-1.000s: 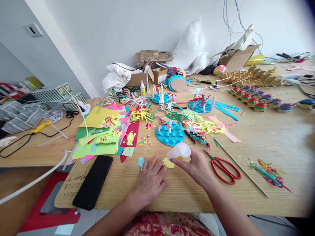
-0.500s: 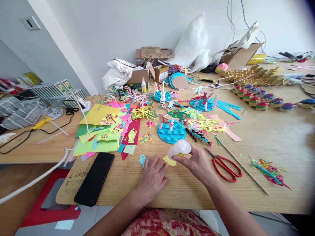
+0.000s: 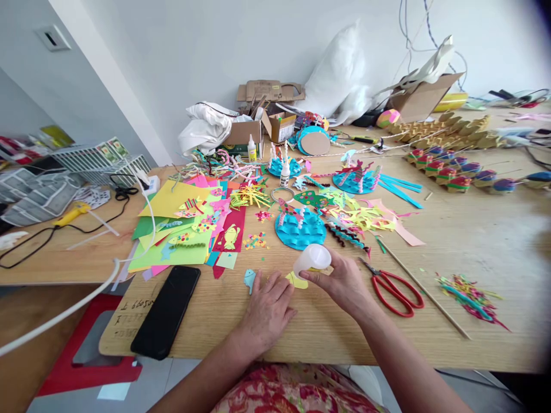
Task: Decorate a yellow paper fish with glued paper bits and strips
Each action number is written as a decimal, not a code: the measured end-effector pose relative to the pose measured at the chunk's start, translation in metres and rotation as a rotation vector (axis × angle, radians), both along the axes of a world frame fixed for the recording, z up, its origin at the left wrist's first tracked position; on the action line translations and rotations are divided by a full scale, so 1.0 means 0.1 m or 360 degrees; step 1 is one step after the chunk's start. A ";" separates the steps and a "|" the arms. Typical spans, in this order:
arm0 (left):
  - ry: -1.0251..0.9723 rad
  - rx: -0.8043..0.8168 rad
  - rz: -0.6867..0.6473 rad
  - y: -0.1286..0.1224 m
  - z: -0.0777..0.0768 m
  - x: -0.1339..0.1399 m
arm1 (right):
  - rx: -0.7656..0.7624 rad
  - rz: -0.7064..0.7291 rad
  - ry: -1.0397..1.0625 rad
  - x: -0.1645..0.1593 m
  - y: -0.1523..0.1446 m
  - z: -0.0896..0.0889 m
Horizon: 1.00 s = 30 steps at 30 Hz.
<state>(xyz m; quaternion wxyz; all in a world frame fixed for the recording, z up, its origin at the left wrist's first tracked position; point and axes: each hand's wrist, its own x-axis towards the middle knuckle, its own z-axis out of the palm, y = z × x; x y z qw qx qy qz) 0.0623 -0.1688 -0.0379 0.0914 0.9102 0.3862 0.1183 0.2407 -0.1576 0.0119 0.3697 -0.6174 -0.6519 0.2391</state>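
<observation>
My right hand (image 3: 346,285) is wrapped round a translucent white glue bottle (image 3: 310,265), tipped with its base towards me. The bottle's nozzle is hidden. Below it on the table lies a pale yellow paper cut-out (image 3: 296,280), partly covered. My left hand (image 3: 267,312) rests flat with fingers stretched out, their tips at the edge of the yellow piece. Just beside its index finger lies a blue paper fish (image 3: 249,281). Behind the bottle stands a wavy blue disc (image 3: 300,229) carrying a spotted red fish (image 3: 287,211) and pale twisted stems.
Red-handled scissors (image 3: 396,291) and a thin wooden stick (image 3: 424,289) lie to the right, near a heap of coloured scraps (image 3: 471,301). A black phone (image 3: 166,312) and stacked coloured paper (image 3: 161,201) are on the left. A small white bottle (image 3: 284,173) stands behind the blue disc.
The glue bottle in my right hand has shifted very slightly to the left. My left hand stays in place on the table.
</observation>
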 end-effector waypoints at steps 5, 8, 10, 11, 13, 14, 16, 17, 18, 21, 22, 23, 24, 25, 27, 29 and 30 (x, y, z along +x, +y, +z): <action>0.0016 0.0026 0.0010 -0.01 0.00 0.00 | -0.0023 -0.0007 -0.0016 -0.02 0.01 0.03; 0.0011 0.0036 0.0010 -0.01 -0.01 -0.01 | -0.0017 -0.0019 -0.0033 -0.03 0.02 0.04; 0.0017 0.0046 0.0007 -0.01 -0.01 -0.01 | -0.0015 -0.0023 -0.0048 -0.03 0.02 0.04; 0.0023 0.0052 0.0009 -0.01 -0.01 -0.01 | -0.0018 -0.0023 -0.0052 -0.03 0.02 0.03; 0.0041 0.0060 0.0016 -0.01 0.00 -0.02 | -0.0021 -0.0022 -0.0049 -0.03 0.02 0.02; 0.0047 0.0062 0.0019 -0.01 0.00 -0.02 | -0.0023 -0.0020 -0.0043 -0.03 0.02 0.02; 0.0052 0.0067 0.0025 -0.02 0.00 -0.02 | -0.0025 -0.0020 -0.0026 -0.02 0.03 0.02; 0.0051 0.0069 0.0025 -0.02 0.00 -0.01 | -0.0026 -0.0019 -0.0021 -0.02 0.03 0.02; 0.0047 0.0071 0.0025 -0.02 0.00 -0.01 | -0.0027 -0.0015 -0.0017 -0.02 0.03 0.02; 0.0038 0.0078 0.0027 -0.02 -0.01 -0.01 | -0.0016 0.0004 -0.0024 -0.03 0.04 0.04; 0.0042 0.0083 0.0028 -0.02 -0.01 -0.01 | -0.0014 0.0007 -0.0037 -0.03 0.04 0.04; 0.0049 0.0090 0.0030 -0.02 -0.01 -0.01 | -0.0012 0.0006 -0.0049 -0.03 0.04 0.05; 0.0059 0.0098 0.0030 -0.02 -0.01 -0.01 | -0.0008 0.0005 -0.0058 -0.03 0.04 0.05; 0.0069 0.0106 0.0029 -0.02 -0.01 -0.01 | 0.0000 0.0005 -0.0061 -0.04 0.04 0.05; 0.0084 0.0117 0.0024 -0.02 -0.01 -0.01 | 0.0016 0.0009 -0.0056 -0.03 0.04 0.04; 0.0089 0.0117 0.0022 -0.01 -0.01 -0.01 | 0.0027 0.0017 -0.0062 -0.03 0.05 0.04; 0.0091 0.0114 0.0019 -0.01 0.00 -0.01 | 0.0028 0.0019 -0.0068 -0.03 0.06 0.03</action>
